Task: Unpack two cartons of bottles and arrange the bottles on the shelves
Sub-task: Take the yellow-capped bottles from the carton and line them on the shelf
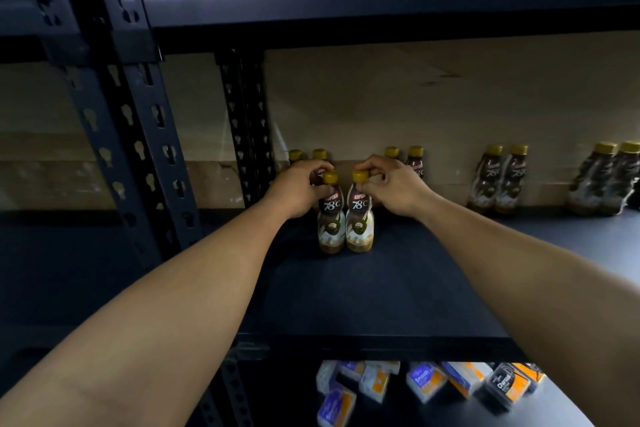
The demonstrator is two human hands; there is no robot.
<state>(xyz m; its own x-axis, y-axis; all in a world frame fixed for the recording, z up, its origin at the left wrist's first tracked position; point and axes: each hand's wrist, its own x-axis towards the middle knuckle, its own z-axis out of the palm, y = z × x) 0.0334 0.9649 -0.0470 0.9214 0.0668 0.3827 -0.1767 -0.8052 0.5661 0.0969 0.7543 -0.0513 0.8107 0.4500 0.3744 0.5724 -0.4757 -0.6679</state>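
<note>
My left grip (pixel 299 189) pinches the left bottle (pixel 331 222) by its cap, right grip (pixel 391 185) the right bottle (pixel 360 222); both stand touching on the shelf (pixel 381 288). Pushed top-first, they could topple, I reckon.

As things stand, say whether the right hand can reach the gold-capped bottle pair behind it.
Probably yes, once freed: the right hand pinches the front brown bottle; the gold-capped pair stands behind, unobstructed.

The left hand (pixel 296 189) hides most of two rear bottles (pixel 319 153); the rightmost bottles (pixel 620 177) are blurred, cut by the right edge
</note>
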